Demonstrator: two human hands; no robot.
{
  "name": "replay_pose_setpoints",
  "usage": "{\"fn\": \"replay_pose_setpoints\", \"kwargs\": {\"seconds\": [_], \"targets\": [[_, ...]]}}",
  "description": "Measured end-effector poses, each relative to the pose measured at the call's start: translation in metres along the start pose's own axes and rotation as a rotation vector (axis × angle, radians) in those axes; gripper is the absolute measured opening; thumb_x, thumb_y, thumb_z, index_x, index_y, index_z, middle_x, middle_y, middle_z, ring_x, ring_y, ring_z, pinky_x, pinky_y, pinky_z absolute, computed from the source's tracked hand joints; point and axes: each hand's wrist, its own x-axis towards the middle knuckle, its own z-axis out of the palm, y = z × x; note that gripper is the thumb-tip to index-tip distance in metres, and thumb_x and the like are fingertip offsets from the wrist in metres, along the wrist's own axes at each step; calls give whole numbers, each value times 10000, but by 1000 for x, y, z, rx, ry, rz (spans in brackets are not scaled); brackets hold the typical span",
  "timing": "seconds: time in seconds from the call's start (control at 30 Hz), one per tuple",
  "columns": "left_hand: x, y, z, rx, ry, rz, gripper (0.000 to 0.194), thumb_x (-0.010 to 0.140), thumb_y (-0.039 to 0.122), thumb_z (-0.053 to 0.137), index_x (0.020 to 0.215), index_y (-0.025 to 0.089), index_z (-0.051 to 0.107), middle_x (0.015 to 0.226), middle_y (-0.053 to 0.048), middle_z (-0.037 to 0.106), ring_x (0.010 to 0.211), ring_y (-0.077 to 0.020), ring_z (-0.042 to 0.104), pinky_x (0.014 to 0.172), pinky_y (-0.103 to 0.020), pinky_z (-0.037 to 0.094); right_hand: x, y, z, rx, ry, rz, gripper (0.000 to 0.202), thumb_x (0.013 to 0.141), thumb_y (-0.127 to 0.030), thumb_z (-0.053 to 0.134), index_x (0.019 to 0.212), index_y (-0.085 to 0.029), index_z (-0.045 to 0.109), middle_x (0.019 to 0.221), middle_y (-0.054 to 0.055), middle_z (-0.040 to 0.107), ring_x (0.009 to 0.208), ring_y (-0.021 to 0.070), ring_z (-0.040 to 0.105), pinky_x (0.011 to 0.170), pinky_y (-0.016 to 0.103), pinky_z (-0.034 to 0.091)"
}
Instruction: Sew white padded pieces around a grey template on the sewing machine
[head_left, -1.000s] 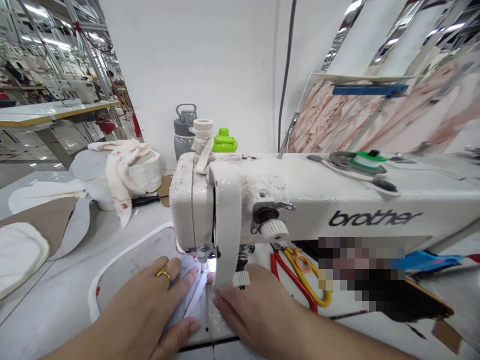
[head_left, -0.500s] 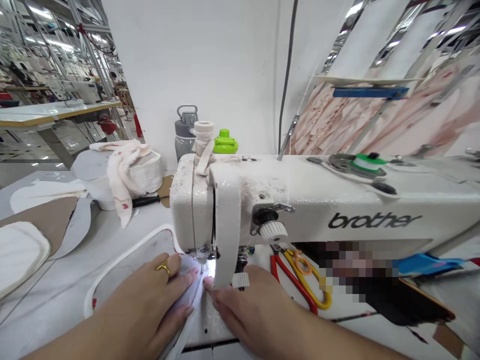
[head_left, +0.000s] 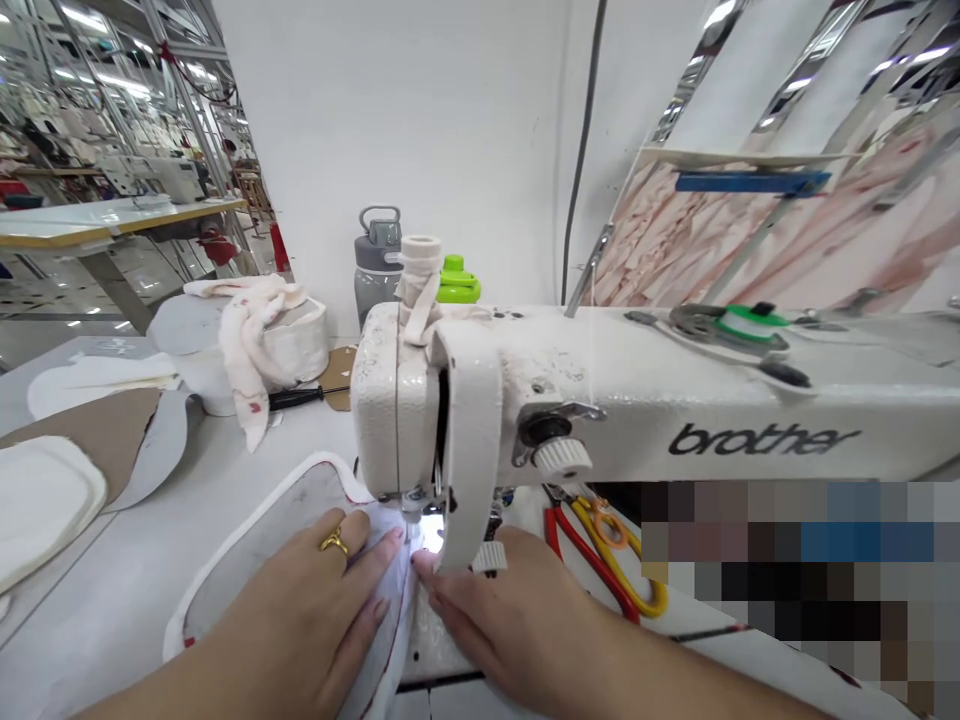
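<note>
A white sewing machine [head_left: 630,390] spans the right half, its lit needle area low in the middle. Under its foot lies a grey fabric piece [head_left: 259,530] with a white padded edge. My left hand [head_left: 322,590] rests flat on this fabric, left of the needle, fingers apart and a gold ring on one. Close to the needle on the right is my right hand [head_left: 510,610], its fingers pressed together at the fabric's edge. The machine's front guard partly hides its fingertips, and I cannot make out whether they pinch the fabric.
Left on the table lie white pads [head_left: 49,505], a brown-and-grey piece [head_left: 112,440], a white roll [head_left: 296,340] with pink cloth and a black-handled tool [head_left: 296,397]. Behind stand a grey bottle [head_left: 377,275] and a green-lidded one [head_left: 457,283]. Red [head_left: 592,565] and yellow-handled scissors [head_left: 637,575] lie right.
The view has shifted slightly, so the machine appears further right. The fabric's near edge has turned or slid a little under my left hand; both hands keep their places beside the needle.
</note>
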Motion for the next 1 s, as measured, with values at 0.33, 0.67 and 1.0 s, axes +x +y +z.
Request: {"fn": "replay_pose_setpoints", "kwargs": {"seconds": [0.33,0.67,1.0], "targets": [[-3,2,8,-85,-17,-82,329,929,190,412,1180,176,625,1030,-118,680,878,-270,642,789,-434,543,1,1,0,8,-29,-17,320,1020,-287,426,1118,-223,724,952,71,747,810,273,669,688,386,503],[-10,-5,7,-23,1,-8,417,935,284,418,1327,166,503,1116,-142,689,955,-306,659,795,-459,569,2,1,1,-16,-32,-67,278,975,-233,500,1200,-210,662,942,80,736,819,280,672,683,389,518],[-10,-16,-5,-152,-112,-58,372,935,344,482,1282,230,551,1138,-88,687,961,-247,680,791,-366,585,2,3,3,25,-23,-70,285,1001,-262,462,1175,-196,678,950,89,725,827,263,654,700,371,495]]}}
